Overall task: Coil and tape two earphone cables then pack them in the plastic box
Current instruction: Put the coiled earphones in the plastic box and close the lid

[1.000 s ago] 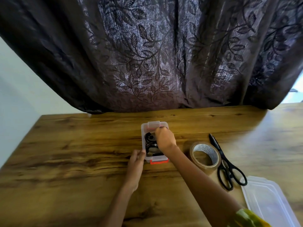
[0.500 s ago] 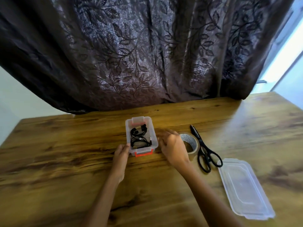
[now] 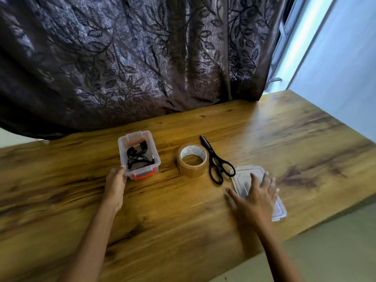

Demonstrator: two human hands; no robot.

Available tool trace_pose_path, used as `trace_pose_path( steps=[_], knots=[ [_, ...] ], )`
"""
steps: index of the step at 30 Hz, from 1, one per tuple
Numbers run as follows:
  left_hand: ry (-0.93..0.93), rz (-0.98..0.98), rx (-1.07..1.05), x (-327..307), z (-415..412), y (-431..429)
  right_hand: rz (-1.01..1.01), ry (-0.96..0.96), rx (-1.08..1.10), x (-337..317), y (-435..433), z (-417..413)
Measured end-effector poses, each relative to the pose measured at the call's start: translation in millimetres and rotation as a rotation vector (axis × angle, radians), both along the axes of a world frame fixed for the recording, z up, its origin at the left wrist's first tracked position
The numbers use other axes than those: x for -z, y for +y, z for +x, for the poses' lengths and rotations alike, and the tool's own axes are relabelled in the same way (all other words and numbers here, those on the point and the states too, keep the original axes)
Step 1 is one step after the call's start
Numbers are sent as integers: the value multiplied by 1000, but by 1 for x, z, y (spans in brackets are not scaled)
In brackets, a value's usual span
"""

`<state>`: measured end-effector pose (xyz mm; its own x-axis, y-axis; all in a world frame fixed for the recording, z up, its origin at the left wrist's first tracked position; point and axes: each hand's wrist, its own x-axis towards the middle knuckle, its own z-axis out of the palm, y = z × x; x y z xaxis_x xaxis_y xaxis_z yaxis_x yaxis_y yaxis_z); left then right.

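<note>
One clear box (image 3: 156, 155) sits on the wooden table (image 3: 183, 212) with its top off. A black bunch of earphones (image 3: 138, 157) lies inside, but I cannot tell how many wires are in it. There is one lid (image 3: 243, 179), one roll of brown tape (image 3: 191, 169) and one pair of black scissors (image 3: 216, 162). The left hand (image 3: 116, 185) touches the box's near corner with straight fingers. The right hand (image 3: 256, 200) is blurry and spread flat over the lid, hiding its middle. The tape and scissors lie between the box and the lid. A dark leafy curtain (image 3: 142, 58) hangs behind.
</note>
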<state>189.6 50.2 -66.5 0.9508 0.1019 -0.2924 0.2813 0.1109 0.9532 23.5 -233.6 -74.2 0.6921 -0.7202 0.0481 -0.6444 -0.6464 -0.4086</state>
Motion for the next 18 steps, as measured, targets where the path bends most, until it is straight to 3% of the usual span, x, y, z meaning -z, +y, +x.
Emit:
trace_pose_path(
  steps=[4, 12, 18],
  knots=[
    [-18, 9, 23, 1, -2, 0, 112, 157, 35, 4, -13, -9],
    [-20, 14, 18, -1, -5, -2, 135, 88, 55, -9, -17, -12],
    [-37, 27, 19, 2, -5, 0, 49, 202, 27, -22, -17, -21]
  ],
)
